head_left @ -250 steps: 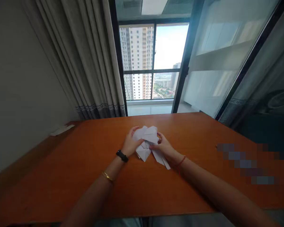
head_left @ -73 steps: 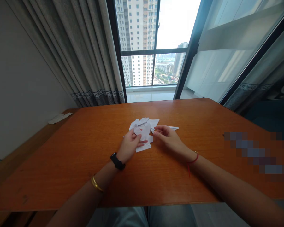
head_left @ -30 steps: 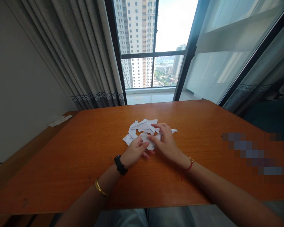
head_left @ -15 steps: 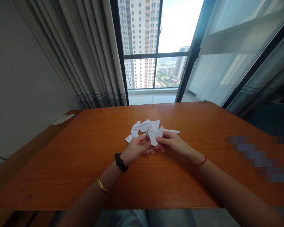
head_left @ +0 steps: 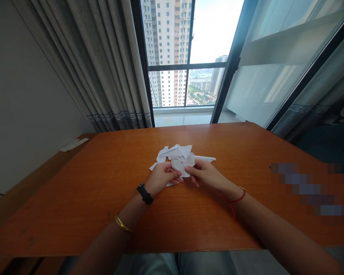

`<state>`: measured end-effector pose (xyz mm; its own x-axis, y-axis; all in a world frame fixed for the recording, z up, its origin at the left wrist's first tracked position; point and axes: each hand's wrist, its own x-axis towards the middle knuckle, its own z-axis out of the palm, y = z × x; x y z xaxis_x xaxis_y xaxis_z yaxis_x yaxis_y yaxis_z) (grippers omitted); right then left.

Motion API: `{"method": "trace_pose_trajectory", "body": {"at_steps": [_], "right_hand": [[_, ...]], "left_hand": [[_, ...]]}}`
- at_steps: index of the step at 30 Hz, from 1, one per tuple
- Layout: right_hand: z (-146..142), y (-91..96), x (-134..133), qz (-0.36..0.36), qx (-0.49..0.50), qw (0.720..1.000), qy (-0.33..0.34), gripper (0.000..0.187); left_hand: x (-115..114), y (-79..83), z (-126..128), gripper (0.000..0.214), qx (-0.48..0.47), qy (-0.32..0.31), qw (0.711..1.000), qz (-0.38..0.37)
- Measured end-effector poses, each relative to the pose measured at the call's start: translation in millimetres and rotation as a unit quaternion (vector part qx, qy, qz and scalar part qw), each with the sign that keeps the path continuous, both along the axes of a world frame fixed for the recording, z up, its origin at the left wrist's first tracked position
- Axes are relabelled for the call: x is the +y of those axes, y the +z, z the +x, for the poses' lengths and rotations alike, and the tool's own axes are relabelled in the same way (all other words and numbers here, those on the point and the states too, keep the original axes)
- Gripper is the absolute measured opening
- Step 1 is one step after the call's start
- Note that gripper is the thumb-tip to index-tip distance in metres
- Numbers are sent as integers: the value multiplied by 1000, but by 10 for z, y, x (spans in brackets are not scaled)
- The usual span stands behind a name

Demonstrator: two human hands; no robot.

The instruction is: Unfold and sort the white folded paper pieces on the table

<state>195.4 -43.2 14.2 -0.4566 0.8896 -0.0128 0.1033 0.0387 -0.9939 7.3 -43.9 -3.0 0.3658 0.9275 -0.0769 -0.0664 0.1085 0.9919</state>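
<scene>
A small folded white paper piece [head_left: 182, 165] is held between both hands just above the orange-brown table [head_left: 109, 183]. My left hand [head_left: 161, 177] pinches its left side, fingers curled. My right hand [head_left: 205, 174] pinches its right side with thumb and fingertips. Behind the hands lies a loose heap of white paper scraps [head_left: 174, 151], with one narrow strip [head_left: 205, 157] sticking out to the right. A black watch and a gold bangle are on my left wrist, a red string on my right.
A white folded paper [head_left: 73, 144] lies on the wooden ledge at the far left by the wall. Grey curtains [head_left: 103, 65] hang behind the table's far left. A window and glass door stand beyond the far edge. A blurred patch covers the table's right side.
Over the last second both hands lifted one paper piece out of the heap and now hold it together between them; the heap itself has barely shifted.
</scene>
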Motion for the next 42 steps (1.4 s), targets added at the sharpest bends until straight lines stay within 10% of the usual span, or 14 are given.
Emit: {"method": "trace_pose_trajectory", "body": {"at_steps": [9,17,24,33,42], "right_hand": [[-102,-85,-93,-207,180,958,84,33],[-107,-14,-147,-71,118,986,90,31],[-110,-12,-120,46,87,992,-79,29],[11,37,-62,30,181,977,106,53],[1,43,-61,26,152,986,61,48]], "left_hand": [[-68,52,-86,52,-83,-87,992,48],[-76,-8,-144,63,-126,-111,986,-19],[-89,46,-18,46,-19,-13,1000,4],[-137,99,-63,32,-102,-46,987,-115],[-156,72,-5,32,-117,-19,988,-104]]}}
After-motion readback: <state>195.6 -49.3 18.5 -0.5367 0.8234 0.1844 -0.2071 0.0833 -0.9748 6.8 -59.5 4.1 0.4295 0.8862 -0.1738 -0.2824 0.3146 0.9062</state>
